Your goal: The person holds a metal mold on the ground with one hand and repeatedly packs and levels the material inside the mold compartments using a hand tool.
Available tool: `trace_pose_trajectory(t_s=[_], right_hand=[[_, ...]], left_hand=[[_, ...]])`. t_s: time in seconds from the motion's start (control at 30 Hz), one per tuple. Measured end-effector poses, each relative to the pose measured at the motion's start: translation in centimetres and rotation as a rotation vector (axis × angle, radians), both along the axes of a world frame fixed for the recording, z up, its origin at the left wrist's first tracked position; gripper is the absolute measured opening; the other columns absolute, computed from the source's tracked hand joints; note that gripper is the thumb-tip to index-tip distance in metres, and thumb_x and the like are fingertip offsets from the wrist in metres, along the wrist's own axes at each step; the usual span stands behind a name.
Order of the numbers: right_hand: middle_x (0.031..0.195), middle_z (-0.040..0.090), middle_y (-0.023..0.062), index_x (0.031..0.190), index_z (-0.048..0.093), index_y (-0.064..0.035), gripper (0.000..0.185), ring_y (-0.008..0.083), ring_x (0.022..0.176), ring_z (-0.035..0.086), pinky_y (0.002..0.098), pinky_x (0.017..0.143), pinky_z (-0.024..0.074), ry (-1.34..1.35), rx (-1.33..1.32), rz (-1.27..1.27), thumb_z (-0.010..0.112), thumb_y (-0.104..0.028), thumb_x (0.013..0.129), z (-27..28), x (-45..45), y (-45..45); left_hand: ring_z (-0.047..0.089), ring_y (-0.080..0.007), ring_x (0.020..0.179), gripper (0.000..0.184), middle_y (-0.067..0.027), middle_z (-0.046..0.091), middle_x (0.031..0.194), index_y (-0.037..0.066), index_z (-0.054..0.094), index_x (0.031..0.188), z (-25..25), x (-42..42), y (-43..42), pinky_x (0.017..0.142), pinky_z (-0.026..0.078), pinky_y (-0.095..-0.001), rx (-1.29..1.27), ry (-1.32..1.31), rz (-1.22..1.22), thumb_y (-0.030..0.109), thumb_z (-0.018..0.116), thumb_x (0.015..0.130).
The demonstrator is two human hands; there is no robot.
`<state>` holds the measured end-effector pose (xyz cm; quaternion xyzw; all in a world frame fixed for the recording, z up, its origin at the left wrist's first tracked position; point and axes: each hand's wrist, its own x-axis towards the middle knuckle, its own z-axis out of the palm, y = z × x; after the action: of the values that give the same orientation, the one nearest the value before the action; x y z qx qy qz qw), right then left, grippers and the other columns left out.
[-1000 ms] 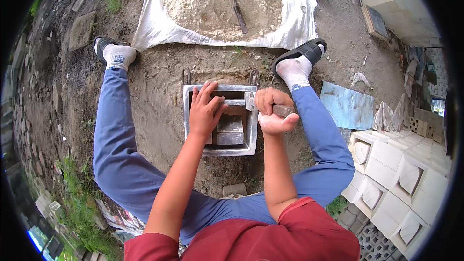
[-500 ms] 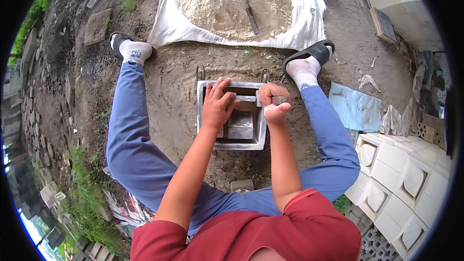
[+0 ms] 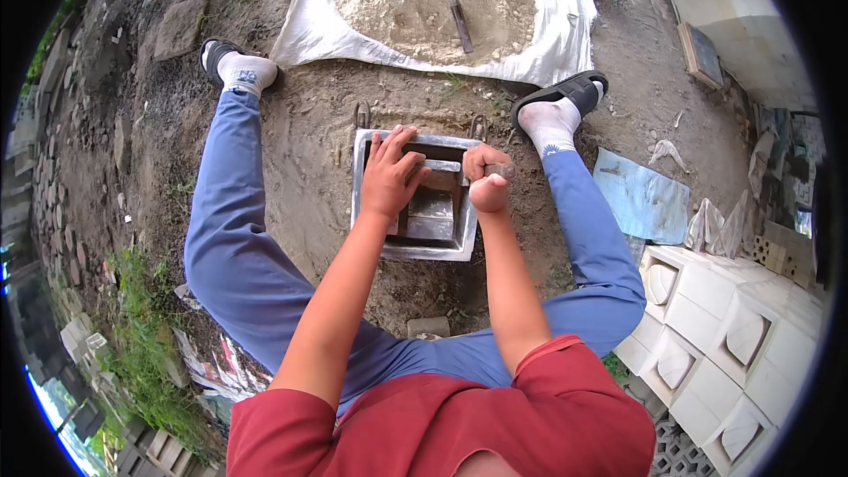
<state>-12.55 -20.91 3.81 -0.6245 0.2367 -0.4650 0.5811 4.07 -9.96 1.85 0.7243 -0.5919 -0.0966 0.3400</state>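
Between my legs, a square metal mould sits on the dirt, with a smaller metal block inside its hollow. My left hand lies over the upper left of the mould with fingers apart, touching its rim and inner parts. At the right rim, my right hand is closed round the handle of a short tool. The tool's working end is mostly hidden by the fist, so its kind cannot be made out. Two metal loops stick out from the mould's far side.
Beyond my feet, a pile of pale sandy powder lies on a white sack sheet, with a trowel on top. Cast white blocks are stacked at the right, near a blue sheet. Stones and weeds line the left.
The view has shifted slightly, so the mould appears a little higher and further left. Both hands remain at the mould, the right one still gripping the tool.
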Motion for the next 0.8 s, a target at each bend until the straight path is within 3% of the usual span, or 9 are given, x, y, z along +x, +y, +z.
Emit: trace_pose_trajectory(t_s=[0.07, 0.2, 0.33, 0.4, 0.47, 0.57, 0.63, 0.8], right_hand=[[0.061, 0.031, -0.0017, 0.067, 0.031, -0.0094, 0.088, 0.0111, 0.053, 0.028, 0.0294, 0.05, 0.0211, 0.005, 0.067, -0.001, 0.044, -0.095, 0.082, 0.4, 0.4, -0.2], [0.06, 0.032, -0.0014, 0.069, 0.033, -0.0092, 0.085, 0.0105, 0.052, 0.028, 0.0285, 0.05, 0.0196, -0.005, 0.121, 0.05, 0.044, -0.091, 0.086, 1.9, 0.4, -1.4], [0.06, 0.032, -0.0022, 0.064, 0.03, -0.0061, 0.088, 0.0092, 0.051, 0.033, 0.0298, 0.049, 0.019, -0.067, -0.002, 0.073, 0.046, -0.09, 0.086, 8.2, 0.5, -1.3], [0.059, 0.033, -0.0018, 0.064, 0.032, -0.0058, 0.087, 0.0101, 0.05, 0.034, 0.0302, 0.049, 0.0201, -0.081, -0.031, 0.107, 0.047, -0.088, 0.088, 7.9, 0.3, -1.1], [0.059, 0.033, -0.0014, 0.065, 0.033, -0.0056, 0.086, 0.0111, 0.05, 0.035, 0.0309, 0.048, 0.0212, 0.008, -0.077, 0.047, 0.048, -0.086, 0.09, 1.5, 0.2, -0.6], [0.06, 0.036, -0.0006, 0.065, 0.034, -0.0058, 0.084, 0.0115, 0.051, 0.037, 0.0305, 0.049, 0.0241, -0.024, -0.065, 0.067, 0.05, -0.084, 0.092, -0.2, 0.6, -1.7], [0.062, 0.04, -0.0002, 0.064, 0.036, -0.0055, 0.085, 0.0113, 0.053, 0.039, 0.0298, 0.05, 0.0264, -0.001, 0.03, 0.117, 0.05, -0.085, 0.09, 0.3, 0.2, -1.7], [0.062, 0.044, -0.0004, 0.064, 0.042, -0.0051, 0.083, 0.0106, 0.054, 0.041, 0.0288, 0.051, 0.0284, 0.048, -0.011, 0.282, 0.051, -0.083, 0.092, 4.5, 0.0, -1.8]], left_hand=[[0.045, -0.0302, 0.148, 0.019, -0.0046, 0.056, 0.151, 0.017, 0.07, 0.098, 0.1, 0.1, 0.0, 0.126, 0.029, -0.0536, 0.019, -0.009, 0.0, 0.027, 0.081, 0.086], [0.045, -0.0304, 0.148, 0.019, -0.0047, 0.056, 0.15, 0.017, 0.07, 0.098, 0.2, 0.0, -0.1, 0.125, 0.029, -0.0543, 0.015, -0.034, 0.001, 0.028, 0.08, 0.086], [0.045, -0.03, 0.148, 0.019, -0.0045, 0.056, 0.15, 0.017, 0.069, 0.098, 0.2, 0.0, 0.2, 0.125, 0.03, -0.0545, 0.012, -0.028, 0.014, 0.029, 0.08, 0.087], [0.045, -0.0299, 0.148, 0.019, -0.0045, 0.056, 0.15, 0.017, 0.069, 0.098, 0.3, 0.1, 0.2, 0.125, 0.03, -0.0544, 0.004, -0.036, 0.007, 0.029, 0.079, 0.087], [0.045, -0.0298, 0.148, 0.02, -0.0044, 0.056, 0.15, 0.017, 0.069, 0.098, 0.5, -0.1, 0.0, 0.125, 0.031, -0.0544, 0.006, -0.038, 0.009, 0.029, 0.079, 0.087], [0.045, -0.0294, 0.148, 0.02, -0.004, 0.056, 0.15, 0.017, 0.068, 0.098, 0.6, 0.1, -0.3, 0.125, 0.031, -0.0542, 0.0, -0.047, 0.017, 0.029, 0.08, 0.087], [0.045, -0.0289, 0.148, 0.02, -0.0032, 0.056, 0.15, 0.017, 0.068, 0.097, 0.6, 0.0, 0.1, 0.125, 0.032, -0.0534, 0.014, -0.032, 0.013, 0.029, 0.08, 0.087], [0.045, -0.029, 0.148, 0.02, -0.0031, 0.056, 0.15, 0.016, 0.067, 0.096, 0.4, 0.0, 0.2, 0.124, 0.032, -0.0533, 0.001, -0.025, 0.019, 0.028, 0.08, 0.086]])
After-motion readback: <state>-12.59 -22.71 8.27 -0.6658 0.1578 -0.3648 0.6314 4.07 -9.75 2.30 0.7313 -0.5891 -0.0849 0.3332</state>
